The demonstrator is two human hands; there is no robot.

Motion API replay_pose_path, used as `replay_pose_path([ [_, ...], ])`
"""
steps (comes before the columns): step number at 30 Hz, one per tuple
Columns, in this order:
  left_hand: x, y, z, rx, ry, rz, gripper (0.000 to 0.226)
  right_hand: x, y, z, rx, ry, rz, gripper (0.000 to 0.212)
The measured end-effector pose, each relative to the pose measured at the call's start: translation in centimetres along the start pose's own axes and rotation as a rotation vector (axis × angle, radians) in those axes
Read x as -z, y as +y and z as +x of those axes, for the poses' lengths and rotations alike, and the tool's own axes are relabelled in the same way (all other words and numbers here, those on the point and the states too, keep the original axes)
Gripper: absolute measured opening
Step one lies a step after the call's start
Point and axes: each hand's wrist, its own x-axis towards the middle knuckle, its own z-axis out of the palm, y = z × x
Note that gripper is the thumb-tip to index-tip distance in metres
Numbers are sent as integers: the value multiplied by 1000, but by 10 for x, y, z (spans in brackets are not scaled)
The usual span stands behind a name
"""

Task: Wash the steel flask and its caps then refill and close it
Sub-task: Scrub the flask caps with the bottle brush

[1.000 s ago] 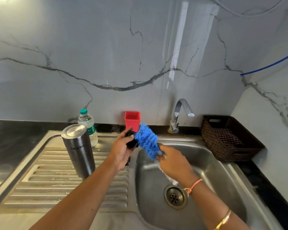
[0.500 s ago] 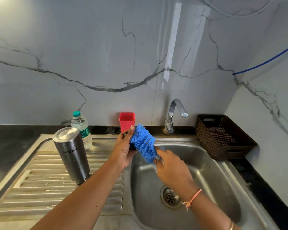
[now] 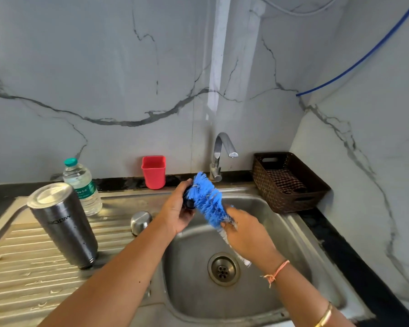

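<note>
The steel flask [image 3: 63, 224] stands upside down on the ribbed drainboard [image 3: 33, 267] at the left. A rounded steel cap [image 3: 141, 221] sits on the drainboard near the basin's edge. Over the basin's back rim, my left hand [image 3: 175, 214] grips a small black cap [image 3: 189, 202], mostly hidden by my fingers. My right hand [image 3: 247, 234] holds a bottle brush by its stem, and the blue bristles [image 3: 207, 200] press against the black cap.
The sink basin [image 3: 281, 267] with its drain [image 3: 223, 269] lies below my hands. A tap [image 3: 220, 154] rises behind it. A red cup [image 3: 154, 172] and a plastic water bottle [image 3: 82, 185] stand by the wall. At the right sits a brown basket [image 3: 291, 182].
The brush has shifted a little along the black cap. The view has moved, and the steel cap on the drainboard now shows beside my left wrist.
</note>
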Motion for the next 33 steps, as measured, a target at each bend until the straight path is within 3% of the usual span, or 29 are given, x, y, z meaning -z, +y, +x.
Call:
replay_pose_path([
  [3,-2,-3,-1,-8,30,-28,21,1,11,4,-62,-43,175,14],
  [7,0,-7,-4,-8,17,-36,18,-2,21,6,-52,-65,178,11],
  [11,-1,-3,-8,12,-9,23,24,2,17,17,37,-72,6,20],
  [18,-3,4,-12,31,-11,-120,29,-3,22,12,114,-52,50,36],
  [24,-2,-4,-9,71,80,22,24,1,12,27,150,-35,6,39],
  [29,-3,5,-10,46,74,-89,23,-4,19,15,108,-70,275,33],
  [33,-7,-3,-15,-17,48,-6,25,-6,14,16,86,-63,295,27],
])
